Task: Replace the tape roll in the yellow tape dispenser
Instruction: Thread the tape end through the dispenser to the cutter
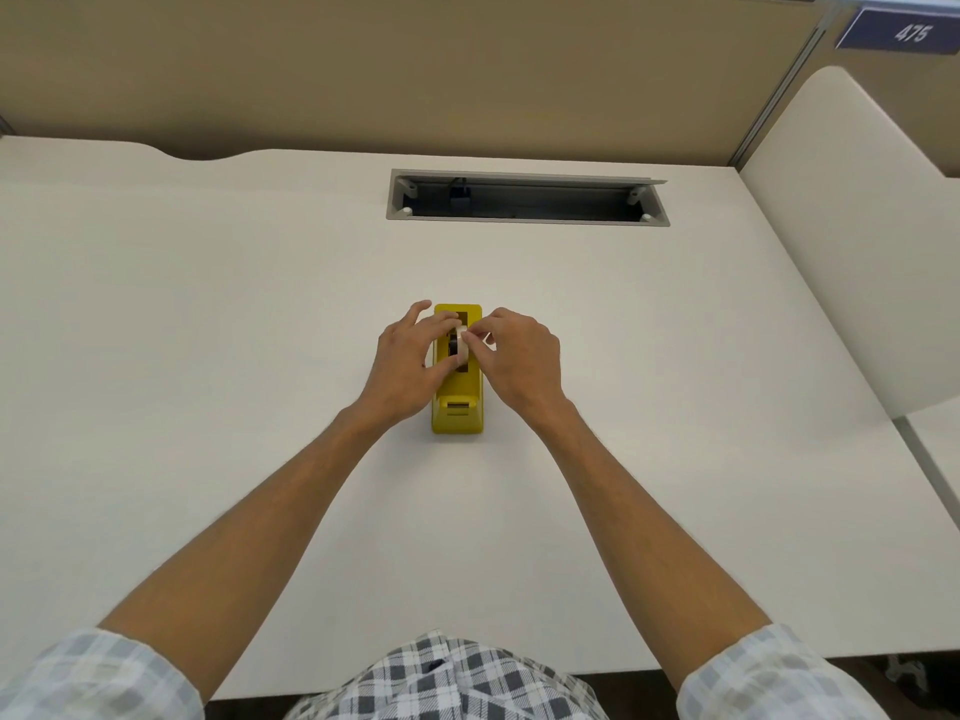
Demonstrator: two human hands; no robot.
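A: What's around the yellow tape dispenser [457,407] at mid-desk [208,304]?
B: An open cable tray [527,200] at 12 o'clock; a sign [901,31] reading 475 at 1 o'clock.
A: The hands?
B: The left hand [402,368] and right hand [519,356] pinch the tape roll [461,345] in its cradle, mostly hiding it.

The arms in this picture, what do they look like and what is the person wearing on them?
Both arms are bare from the hands up to near the elbows. The left hand and right hand wear no gloves, and no rings or watch can be seen. Short checked sleeves in pale grey and white end each arm: the left sleeve and the right sleeve. The shirt has a darker grey and white check.
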